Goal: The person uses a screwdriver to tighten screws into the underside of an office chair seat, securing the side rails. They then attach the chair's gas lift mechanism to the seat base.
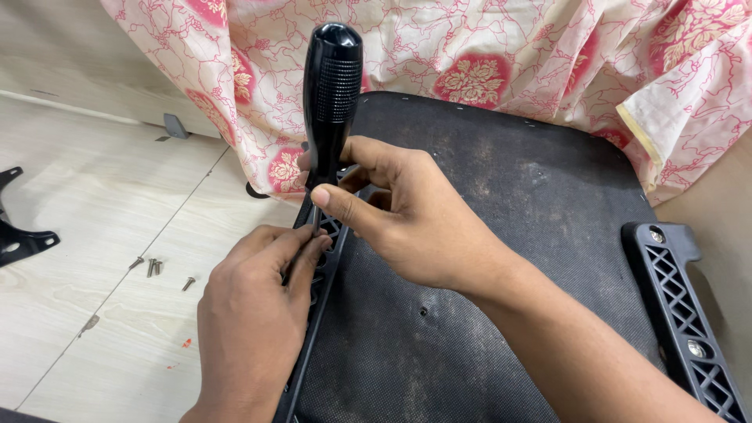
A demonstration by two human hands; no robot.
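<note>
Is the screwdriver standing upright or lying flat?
Upright: the screwdriver has its black handle topmost, right hand gripping its lower end, left hand at the tip on the bracket.

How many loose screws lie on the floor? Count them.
4: one screw farthest left, two screws touching side by side, and one screw nearer the left hand. Others may be hidden under the hands.

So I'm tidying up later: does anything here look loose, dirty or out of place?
Yes. Several small screws lie scattered loose on the pale floor, left of the left hand. The black seat underside is smeared with pale dust. The right hand holds a black-handled screwdriver upright.
</note>
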